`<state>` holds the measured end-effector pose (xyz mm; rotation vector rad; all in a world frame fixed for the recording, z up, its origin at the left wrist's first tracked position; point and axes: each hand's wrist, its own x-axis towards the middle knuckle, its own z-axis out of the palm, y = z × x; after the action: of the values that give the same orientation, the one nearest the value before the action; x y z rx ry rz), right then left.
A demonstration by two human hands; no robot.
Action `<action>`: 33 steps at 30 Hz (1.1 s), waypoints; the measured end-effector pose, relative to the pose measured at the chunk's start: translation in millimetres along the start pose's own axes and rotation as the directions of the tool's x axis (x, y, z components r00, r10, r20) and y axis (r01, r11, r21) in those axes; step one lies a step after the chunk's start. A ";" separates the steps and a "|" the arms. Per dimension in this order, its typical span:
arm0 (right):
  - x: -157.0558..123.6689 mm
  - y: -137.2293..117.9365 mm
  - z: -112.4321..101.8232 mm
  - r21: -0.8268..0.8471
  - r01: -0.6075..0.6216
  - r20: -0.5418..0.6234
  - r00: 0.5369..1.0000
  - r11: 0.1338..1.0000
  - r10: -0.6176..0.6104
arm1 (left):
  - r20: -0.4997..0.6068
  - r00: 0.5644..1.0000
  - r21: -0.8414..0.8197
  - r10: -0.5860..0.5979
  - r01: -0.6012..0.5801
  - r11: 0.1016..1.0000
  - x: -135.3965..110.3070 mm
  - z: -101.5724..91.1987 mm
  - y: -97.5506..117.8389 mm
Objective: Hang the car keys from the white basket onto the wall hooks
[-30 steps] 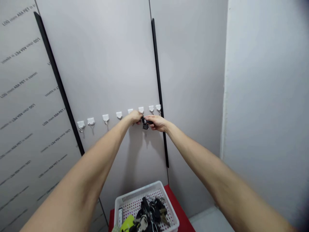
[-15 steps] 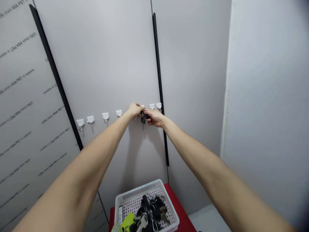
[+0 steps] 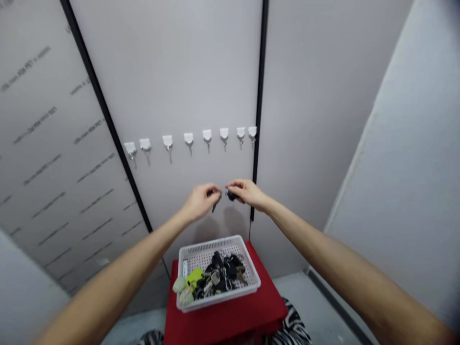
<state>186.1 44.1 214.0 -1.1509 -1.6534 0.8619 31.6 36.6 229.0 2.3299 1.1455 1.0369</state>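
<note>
Both hands are held out in front of a grey cabinet door, below a row of several white adhesive hooks [image 3: 206,135], all bare. My right hand [image 3: 245,192] is closed on the black head of a key [image 3: 231,195]. My left hand [image 3: 201,200] pinches a dark part of the same key bunch, which hangs between the two hands. Neither hand touches the hooks or the door.
A white perforated plastic basket [image 3: 247,270] with several dark keys and a yellow-green tag stands on a red stool [image 3: 233,316] below my hands. Black vertical door edges [image 3: 259,96] flank the panel. A plain wall rises on the right.
Both hands came down from the hooks with the key bunch, from hook height to well below the row. The view tilted down, showing more of the basket and stool.
</note>
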 end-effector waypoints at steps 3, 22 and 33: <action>-32.6 52.0 35.7 -0.145 -0.113 0.152 0.979 0.983 0.135 | 0.098 0.987 0.104 -0.126 0.116 0.988 -65.8 45.5 -46.4; -35.6 76.8 102.8 -0.077 -0.194 0.044 0.979 0.978 0.197 | 0.093 0.906 -0.097 -0.412 0.420 0.902 -108.9 70.2 -99.4; 9.1 -80.5 78.7 0.649 -0.149 0.383 0.912 0.746 -0.150 | 0.189 0.977 -0.886 -0.103 0.214 0.411 -28.7 -77.8 -12.9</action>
<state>86.0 23.7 262.3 -0.4676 -1.4453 1.6269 -44.6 20.9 260.8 1.3173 0.4837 1.0564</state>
